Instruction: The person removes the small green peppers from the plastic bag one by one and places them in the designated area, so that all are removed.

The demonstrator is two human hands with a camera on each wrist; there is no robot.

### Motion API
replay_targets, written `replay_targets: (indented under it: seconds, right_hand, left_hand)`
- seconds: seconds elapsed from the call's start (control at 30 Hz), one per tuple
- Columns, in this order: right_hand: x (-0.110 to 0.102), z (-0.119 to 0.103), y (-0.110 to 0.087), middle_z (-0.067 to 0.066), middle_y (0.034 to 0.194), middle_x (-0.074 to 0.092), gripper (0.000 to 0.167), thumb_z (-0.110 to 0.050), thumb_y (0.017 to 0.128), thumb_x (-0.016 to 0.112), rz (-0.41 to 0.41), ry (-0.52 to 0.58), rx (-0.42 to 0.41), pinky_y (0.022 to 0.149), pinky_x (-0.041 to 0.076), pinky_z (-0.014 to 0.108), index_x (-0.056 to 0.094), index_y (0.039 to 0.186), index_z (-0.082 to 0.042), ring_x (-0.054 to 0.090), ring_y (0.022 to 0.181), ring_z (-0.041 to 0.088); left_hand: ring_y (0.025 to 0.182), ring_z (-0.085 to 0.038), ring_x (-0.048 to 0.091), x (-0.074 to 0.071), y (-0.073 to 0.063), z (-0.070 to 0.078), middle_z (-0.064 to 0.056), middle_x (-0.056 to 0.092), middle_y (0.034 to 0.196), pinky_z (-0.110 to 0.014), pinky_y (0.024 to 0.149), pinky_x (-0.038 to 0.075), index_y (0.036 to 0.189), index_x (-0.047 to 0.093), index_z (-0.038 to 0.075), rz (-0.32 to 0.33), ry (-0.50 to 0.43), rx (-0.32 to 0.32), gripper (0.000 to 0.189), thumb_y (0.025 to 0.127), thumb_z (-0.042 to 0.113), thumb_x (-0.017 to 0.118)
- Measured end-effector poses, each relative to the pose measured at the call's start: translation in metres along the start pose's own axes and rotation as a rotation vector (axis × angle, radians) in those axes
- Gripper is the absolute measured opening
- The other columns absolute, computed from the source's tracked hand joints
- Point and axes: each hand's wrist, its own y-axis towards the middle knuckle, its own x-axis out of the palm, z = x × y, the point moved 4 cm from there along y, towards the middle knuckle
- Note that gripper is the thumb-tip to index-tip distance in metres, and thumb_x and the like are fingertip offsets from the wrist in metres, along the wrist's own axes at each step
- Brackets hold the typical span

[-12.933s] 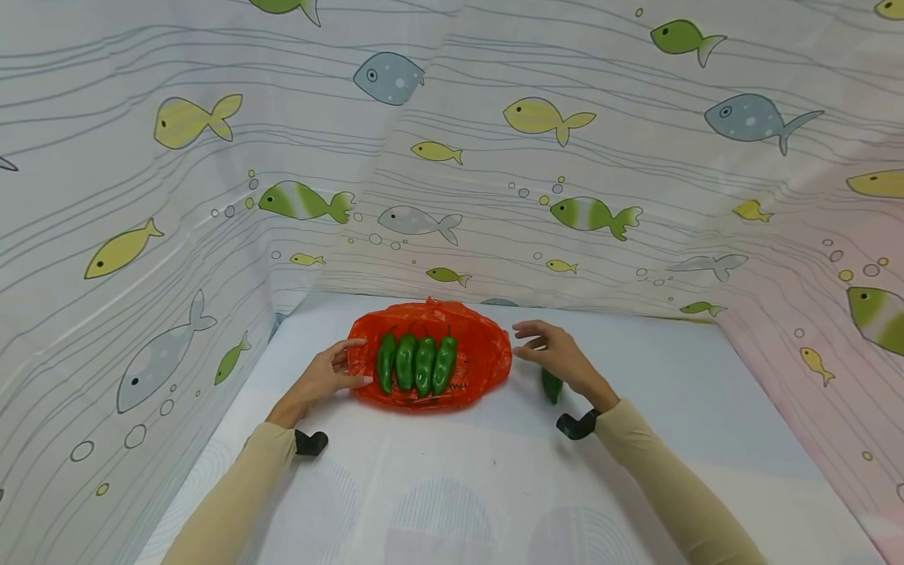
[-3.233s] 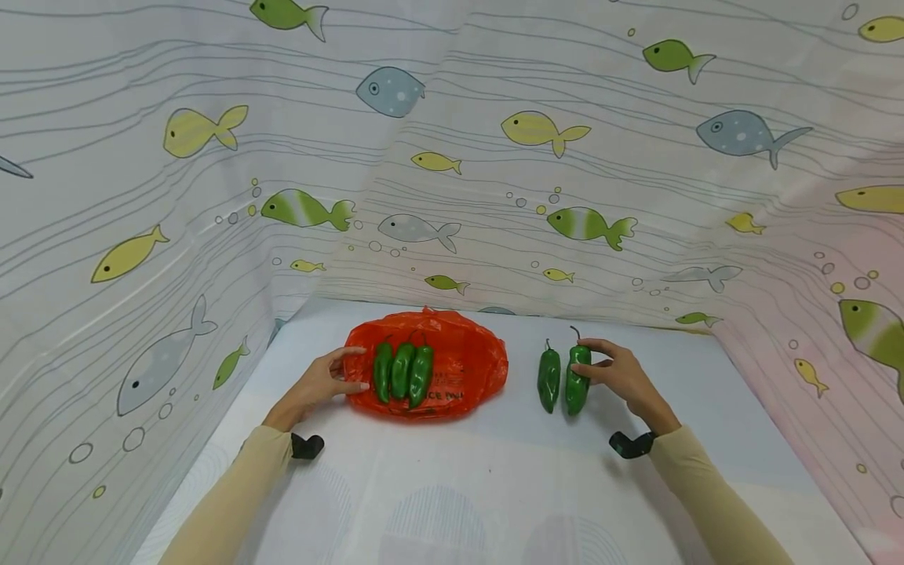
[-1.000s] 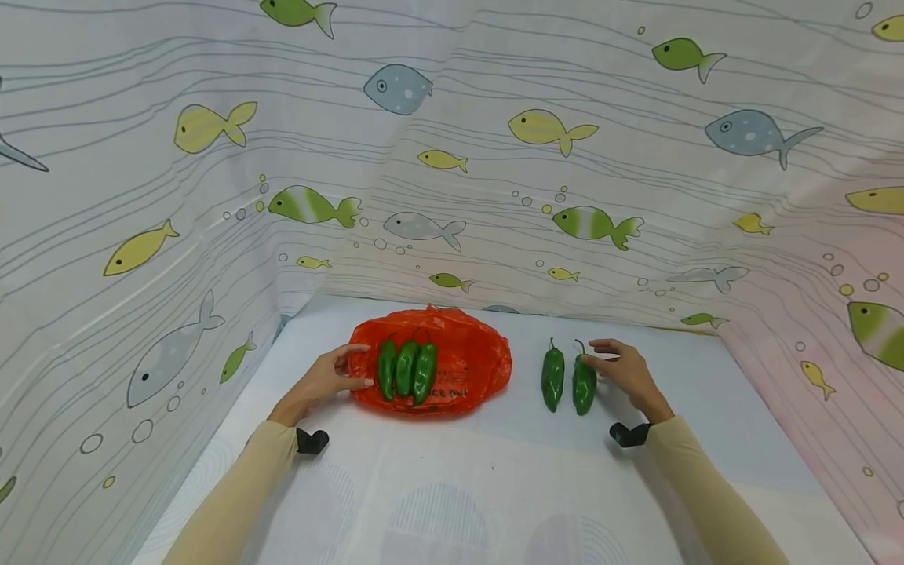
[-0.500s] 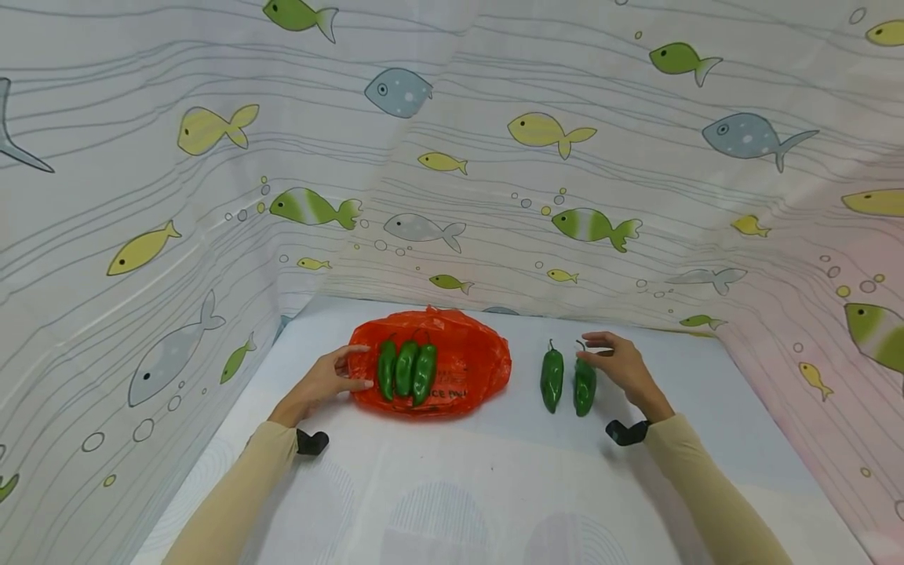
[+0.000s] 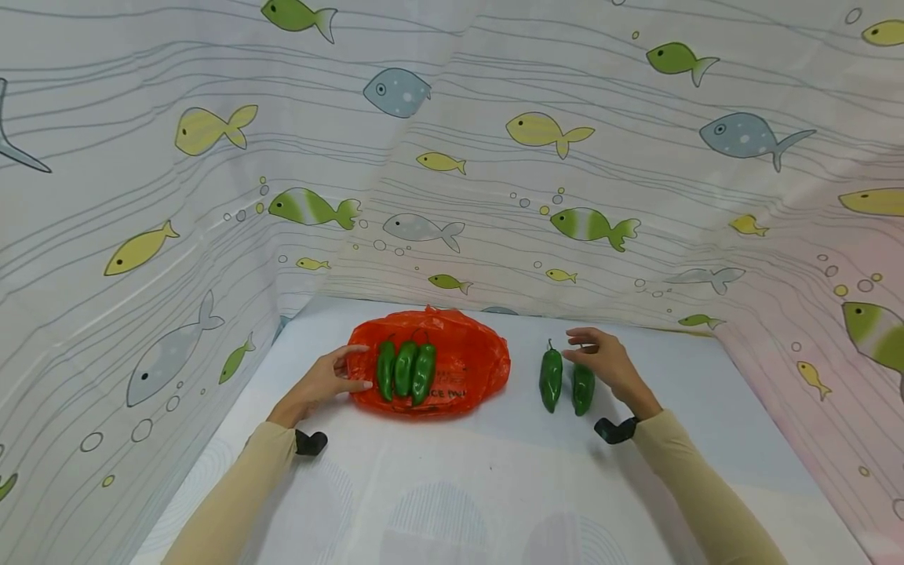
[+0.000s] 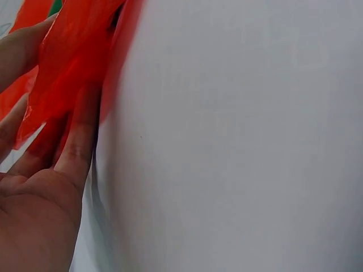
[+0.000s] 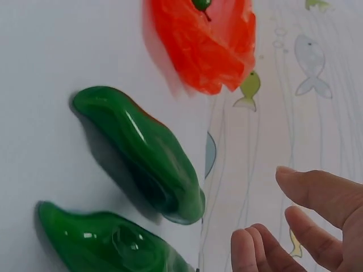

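Three long green peppers (image 5: 405, 369) lie side by side in a red plastic bag (image 5: 487, 361), whose mouth is spread wide. My left hand (image 5: 325, 380) grips the bag's left edge; in the left wrist view the plastic (image 6: 74, 62) passes between its fingers, some showing through it. Two more green peppers lie on the table, a left one (image 5: 551, 380) and a right one (image 5: 582, 390). My right hand (image 5: 600, 361) hovers over the stem end of the right pepper, fingers spread and holding nothing. In the right wrist view both loose peppers, the nearer one (image 7: 142, 153) included, lie apart from the fingers.
A white cloth (image 5: 438, 479) with pale round patterns covers the table. Fish-printed sheets (image 5: 487, 157) rise at the back and both sides. Black wrist-worn cameras, such as the right one (image 5: 616, 430), sit below both hands.
Earlier the bag held one pepper more, and one lay outside. My right hand set that pepper beside the other, let go, and has since lifted and shifted left. My left hand stays put.
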Motion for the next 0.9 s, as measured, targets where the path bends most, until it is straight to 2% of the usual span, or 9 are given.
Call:
replay_targets:
  seconds: [0.4,0.6,0.9]
  right_hand:
    - [0.024,-0.021,0.005,0.018,0.138,0.06,0.053,-0.026,0.094,0.077,-0.062,0.023,-0.036,0.101,0.049,0.055,0.058,0.142,-0.01,0.059,0.121,0.035]
    - [0.036,-0.033,0.008,0.016,0.138,0.061,0.053,-0.028,0.094,0.077,-0.078,0.008,-0.053,0.099,0.051,0.052,0.059,0.141,-0.013,0.059,0.119,0.033]
    - [0.052,-0.05,0.01,0.016,0.137,0.062,0.052,-0.027,0.094,0.077,-0.093,0.015,-0.08,0.095,0.055,0.047,0.06,0.141,-0.013,0.061,0.114,0.031]
  left_hand:
    - [0.123,-0.035,0.055,0.0,0.001,0.0,-0.021,0.052,0.143,-0.036,0.097,0.051,0.152,0.047,0.012,0.0,-0.004,0.02,0.078,0.085,0.019,0.087]
    - [0.123,-0.035,0.055,0.0,0.001,-0.002,-0.021,0.052,0.143,-0.034,0.096,0.052,0.152,0.048,0.013,0.001,-0.015,0.011,0.078,0.084,0.017,0.087]
    - [0.122,-0.035,0.055,0.0,0.0,0.002,-0.021,0.053,0.142,-0.033,0.096,0.052,0.152,0.047,0.013,-0.001,-0.005,0.006,0.079,0.085,0.017,0.087]
